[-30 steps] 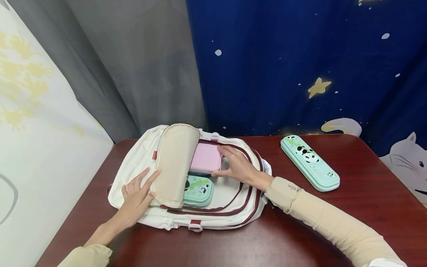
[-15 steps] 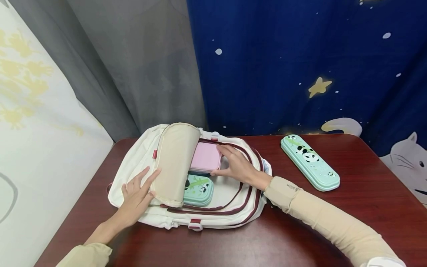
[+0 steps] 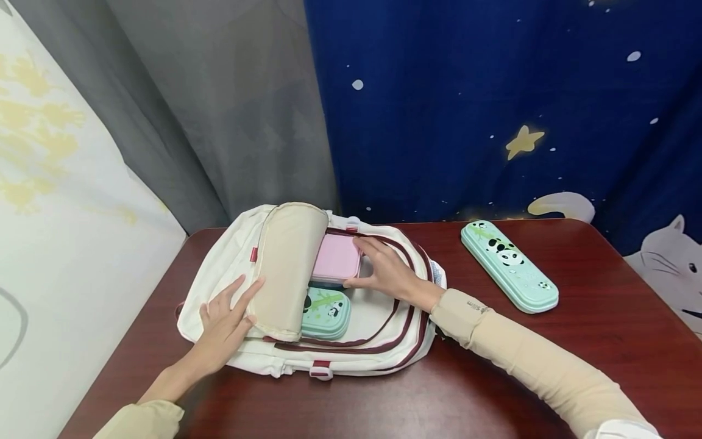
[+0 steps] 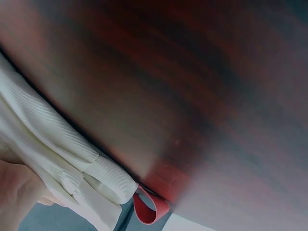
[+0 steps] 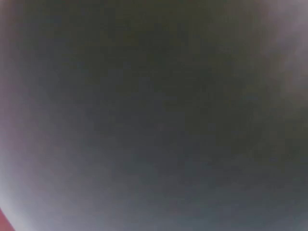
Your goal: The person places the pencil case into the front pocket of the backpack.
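A white backpack [image 3: 373, 353] with dark red piping lies on its back on the table, its beige-lined front flap [image 3: 287, 274] folded over to the left. My right hand [image 3: 392, 274] holds the right end of a pink box [image 3: 336, 257], fingers at the far corner and thumb at the near one. The box's left end is hidden under the flap. Beside it, a mint panda pencil case [image 3: 327, 313] also sits partly under the flap. My left hand [image 3: 223, 326] rests with spread fingers on the bag and the flap's edge. The right wrist view is a dark blur.
A second mint panda pencil case [image 3: 510, 267] lies on the dark red table [image 3: 384, 405], right of the bag. Grey and blue curtains [image 3: 466, 110] hang behind the table. A red loop [image 4: 149, 206] shows at the bag's edge in the left wrist view.
My right hand and the pink box have shifted slightly left, further under the flap. The left hand, bag and both pencil cases stay where they were.
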Demonstrator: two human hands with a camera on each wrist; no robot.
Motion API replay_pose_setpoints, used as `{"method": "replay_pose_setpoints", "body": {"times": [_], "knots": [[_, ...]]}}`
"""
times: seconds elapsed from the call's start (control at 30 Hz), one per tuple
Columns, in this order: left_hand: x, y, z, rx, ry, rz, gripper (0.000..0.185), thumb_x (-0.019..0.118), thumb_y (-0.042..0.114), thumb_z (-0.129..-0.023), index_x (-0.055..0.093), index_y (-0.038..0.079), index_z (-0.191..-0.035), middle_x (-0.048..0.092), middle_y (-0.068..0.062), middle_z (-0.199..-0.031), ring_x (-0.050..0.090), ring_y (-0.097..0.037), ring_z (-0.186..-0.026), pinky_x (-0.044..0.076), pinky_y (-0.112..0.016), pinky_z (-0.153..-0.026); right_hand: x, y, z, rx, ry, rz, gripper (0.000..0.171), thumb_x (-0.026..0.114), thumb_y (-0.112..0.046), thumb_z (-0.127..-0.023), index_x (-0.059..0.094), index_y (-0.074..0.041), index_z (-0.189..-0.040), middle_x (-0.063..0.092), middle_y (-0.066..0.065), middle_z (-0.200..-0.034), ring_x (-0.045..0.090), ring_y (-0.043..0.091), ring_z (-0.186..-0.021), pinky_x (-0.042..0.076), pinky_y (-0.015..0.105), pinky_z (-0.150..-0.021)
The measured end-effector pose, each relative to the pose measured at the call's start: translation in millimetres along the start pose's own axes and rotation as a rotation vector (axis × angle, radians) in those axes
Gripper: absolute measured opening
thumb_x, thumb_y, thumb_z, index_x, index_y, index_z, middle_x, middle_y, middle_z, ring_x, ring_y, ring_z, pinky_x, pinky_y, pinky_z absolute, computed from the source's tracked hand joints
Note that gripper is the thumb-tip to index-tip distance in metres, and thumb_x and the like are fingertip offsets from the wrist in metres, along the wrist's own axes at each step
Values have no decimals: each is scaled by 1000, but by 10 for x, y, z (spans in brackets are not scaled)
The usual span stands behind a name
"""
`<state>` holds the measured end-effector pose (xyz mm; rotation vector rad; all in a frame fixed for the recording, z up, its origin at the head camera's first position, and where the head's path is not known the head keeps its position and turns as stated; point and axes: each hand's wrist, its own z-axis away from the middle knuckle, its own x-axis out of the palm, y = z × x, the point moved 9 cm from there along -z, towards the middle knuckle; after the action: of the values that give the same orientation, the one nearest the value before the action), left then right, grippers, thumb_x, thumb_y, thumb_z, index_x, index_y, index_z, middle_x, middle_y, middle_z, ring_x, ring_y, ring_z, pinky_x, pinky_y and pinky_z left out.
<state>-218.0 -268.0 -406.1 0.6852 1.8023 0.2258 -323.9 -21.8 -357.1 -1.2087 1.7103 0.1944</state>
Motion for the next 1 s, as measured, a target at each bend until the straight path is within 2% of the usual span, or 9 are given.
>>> {"method": "replay_pose_setpoints", "body": {"times": [0.2, 0.53, 0.83, 1.0], "knots": [[-10, 2, 25, 7, 9, -6, 54, 44, 24, -96, 27, 32, -147, 16, -15, -148, 13, -49, -126, -2, -73, -86, 57, -39, -1, -32, -19, 22, 87, 80, -41, -70, 45, 10, -132, 47, 24, -131, 46, 30, -121, 35, 36, -100], [-5, 2, 20, 9, 16, -11, 54, 46, 24, -95, 29, 32, -146, 16, -16, -148, 13, -51, -124, -2, -74, -85, 106, -51, -14, -16, -54, 22, 89, 77, -43, -71, 41, 8, -135, 45, 23, -133, 45, 29, -122, 35, 36, -100], [-14, 30, 2, 9, 14, -8, 52, 45, 30, -97, 29, 33, -146, 15, -16, -148, 13, -50, -125, -3, -74, -86, 83, -65, -2, -45, -41, 111, 89, 73, -47, -74, 40, 8, -136, 46, 25, -132, 46, 31, -121, 36, 38, -99], [-5, 25, 11, -1, 13, -8, 52, 45, 29, -97, 29, 33, -146, 15, -15, -148, 12, -49, -126, -3, -73, -86, 101, -84, 6, -50, -48, 120, 87, 73, -46, -75, 40, 8, -136, 44, 27, -132, 44, 33, -122, 36, 40, -99]]}}
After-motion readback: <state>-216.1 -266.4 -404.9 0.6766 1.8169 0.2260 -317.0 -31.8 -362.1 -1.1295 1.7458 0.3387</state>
